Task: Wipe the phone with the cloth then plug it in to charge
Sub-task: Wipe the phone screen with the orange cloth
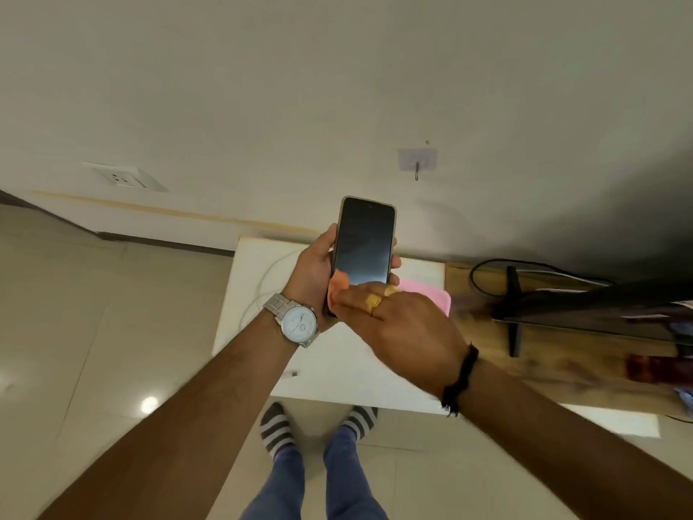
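My left hand (313, 266) grips a dark-screened phone (362, 242) in a pale case, holding it upright above the small white table (337, 369). My right hand (397, 317) lies across the phone's lower end, fingers stretched out and touching its bottom edge; it holds nothing that I can see. The pink cloth (427, 294) lies on the table behind my right hand, partly hidden by it. A white charging cable (258, 290) curves over the table's left side, and its plug end (294, 374) rests near the front edge.
A wall socket (125, 178) sits low on the wall at the left. A hook (417, 163) hangs on the wall above the phone. To the right, a wooden desk (543, 354) carries a monitor stand (513, 313) and a black cable. My socked feet stand below.
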`<state>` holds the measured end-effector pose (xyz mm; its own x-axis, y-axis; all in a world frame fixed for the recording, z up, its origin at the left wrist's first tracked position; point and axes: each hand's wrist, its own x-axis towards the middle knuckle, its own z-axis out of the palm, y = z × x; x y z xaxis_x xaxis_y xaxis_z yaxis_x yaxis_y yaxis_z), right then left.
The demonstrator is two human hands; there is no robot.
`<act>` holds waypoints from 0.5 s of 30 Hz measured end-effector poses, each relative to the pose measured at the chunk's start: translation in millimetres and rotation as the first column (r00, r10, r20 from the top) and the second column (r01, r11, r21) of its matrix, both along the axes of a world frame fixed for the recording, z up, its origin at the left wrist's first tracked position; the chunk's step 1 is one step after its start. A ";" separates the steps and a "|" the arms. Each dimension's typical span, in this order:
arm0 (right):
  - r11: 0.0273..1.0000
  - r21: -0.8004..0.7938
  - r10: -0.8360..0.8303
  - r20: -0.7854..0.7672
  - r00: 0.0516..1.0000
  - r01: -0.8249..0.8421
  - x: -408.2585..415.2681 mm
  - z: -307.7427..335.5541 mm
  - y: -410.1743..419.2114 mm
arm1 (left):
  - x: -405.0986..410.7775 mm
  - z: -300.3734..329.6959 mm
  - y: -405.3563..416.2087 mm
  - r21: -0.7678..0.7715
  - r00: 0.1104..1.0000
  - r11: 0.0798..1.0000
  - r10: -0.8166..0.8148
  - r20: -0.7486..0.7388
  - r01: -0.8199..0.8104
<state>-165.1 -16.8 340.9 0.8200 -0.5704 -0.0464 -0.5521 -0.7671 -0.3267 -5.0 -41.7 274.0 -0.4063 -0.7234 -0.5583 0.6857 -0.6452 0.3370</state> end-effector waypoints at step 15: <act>0.986 -0.127 -0.117 -0.061 0.991 0.108 33.4 -5.2 45.4 | 40.7 -1.3 34.7 0.014 0.997 0.997 -0.075 -0.008 0.076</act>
